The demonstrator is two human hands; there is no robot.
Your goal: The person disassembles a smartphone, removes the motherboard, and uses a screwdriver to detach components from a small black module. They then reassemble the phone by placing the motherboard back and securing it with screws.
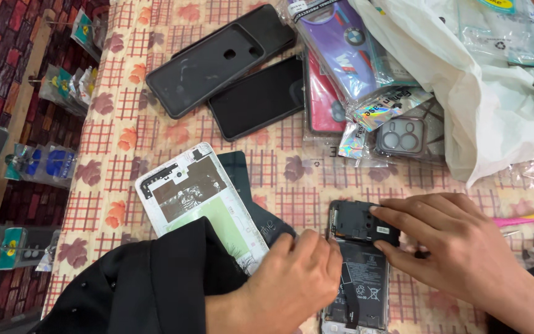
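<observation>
Opened phone: a dark, back-cover-less smartphone (pixel 358 272) with its battery and black upper shield plate exposed lay flat on the checked, flower-printed tablecloth (pixel 156 74), low and right of centre in the head view.
Long axis: it ran away from the person, camera end far, bottom end near and cut off by the lower edge of the picture.
Left hand: the left hand (pixel 292 278), coming out of a black sleeve (pixel 143 291), rested against the phone's left edge about halfway along, fingers curled in narrow and pressed to the frame, steadying it rather than wrapping it.
Right hand: the right hand (pixel 452 247) came in from the right side, fingers (pixel 397 226) stretched flat and close together over the black plate at the far end, tips touching its right edge.
Direction from fingers: the plate lay just left of and under the right fingertips; the battery lay nearer the person, between the two hands.
Nearer hand: the right one was on the plate; the left one was nearer the battery and the side of the frame.
Grip: neither hand had closed around anything; both pressed on the phone.
Beside it: a white phone back panel (pixel 193 198) with a pale green patch lay tilted to the left, partly under the sleeve.
Farther off: black phone cases (pixel 217 59), a black glass slab (pixel 258 96), packaged cases (pixel 353 55) and a white plastic bag (pixel 483 105) lay well apart at the far side.
</observation>
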